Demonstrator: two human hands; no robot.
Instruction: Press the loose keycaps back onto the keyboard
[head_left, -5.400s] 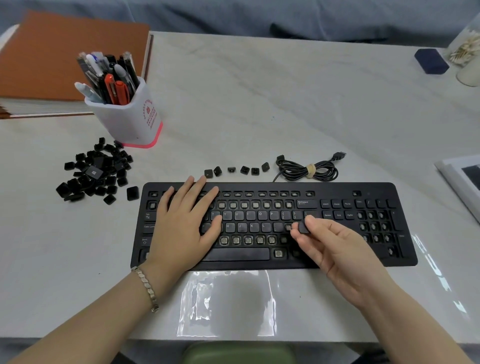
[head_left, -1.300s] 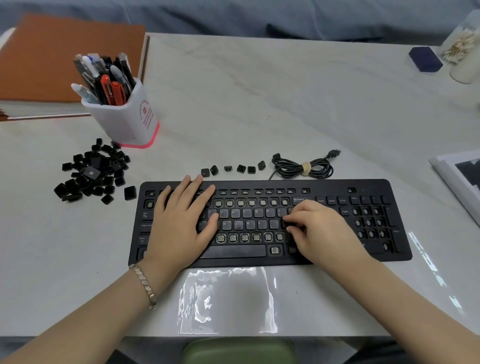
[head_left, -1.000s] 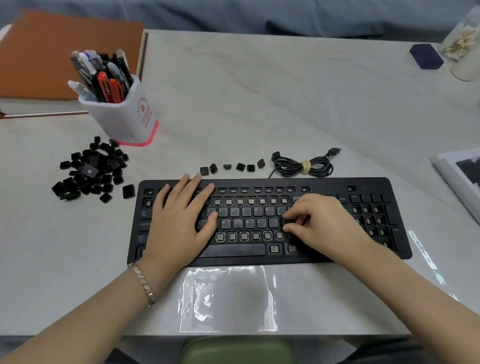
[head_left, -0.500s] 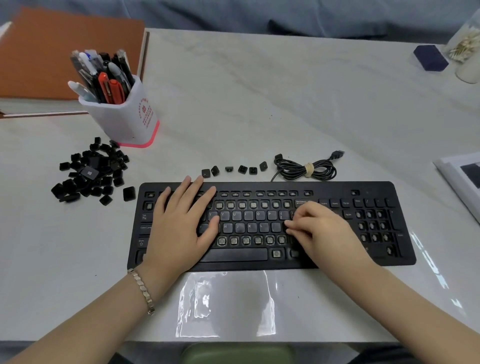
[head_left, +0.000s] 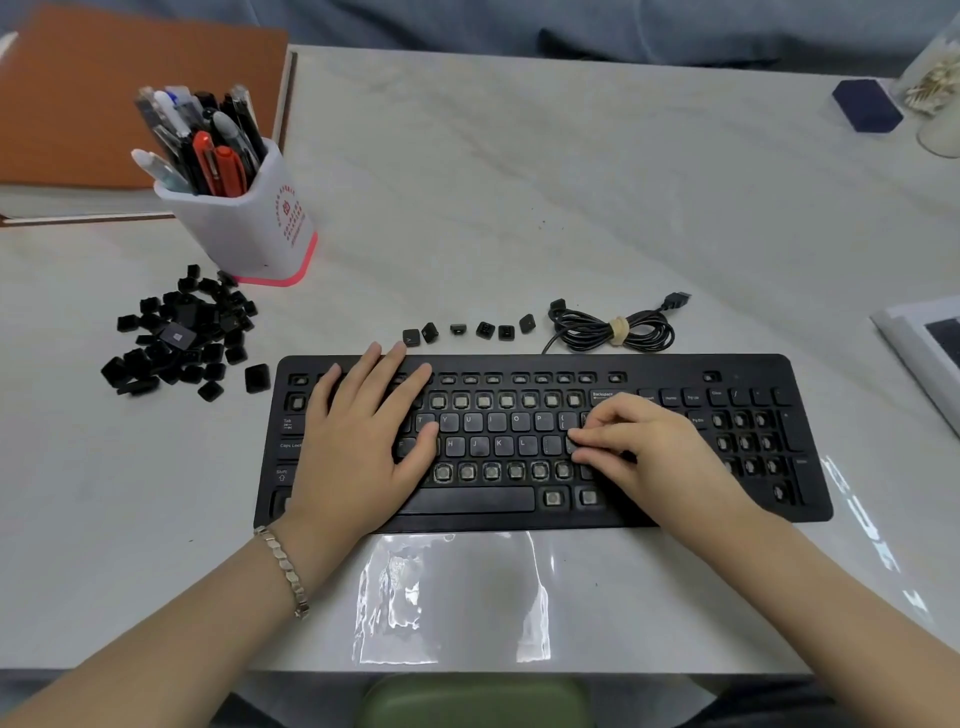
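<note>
The black keyboard (head_left: 675, 499) lies across the table's front, many of its switch sockets bare. My left hand (head_left: 358, 447) rests flat and spread on its left side. My right hand (head_left: 639, 447) is curled over the right end of the home row, thumb and index fingertips pinching a small black keycap (head_left: 571, 445) down at its socket. A pile of loose keycaps (head_left: 176, 338) lies left of the keyboard, with a single keycap (head_left: 257, 378) beside the keyboard's corner. A row of several keycaps (head_left: 483, 330) sits just behind the keyboard.
The coiled keyboard cable (head_left: 613, 330) lies behind the keyboard. A white pen holder (head_left: 249, 228) stands behind the pile, an orange notebook (head_left: 104, 93) at far left. A clear plastic bag (head_left: 452, 597) lies at the front edge. A blue box (head_left: 865, 106) and white tray (head_left: 930, 348) sit right.
My right hand brought a keycap to the right end of the home row, curled over it and has stayed there working it down. My left hand has not moved.
</note>
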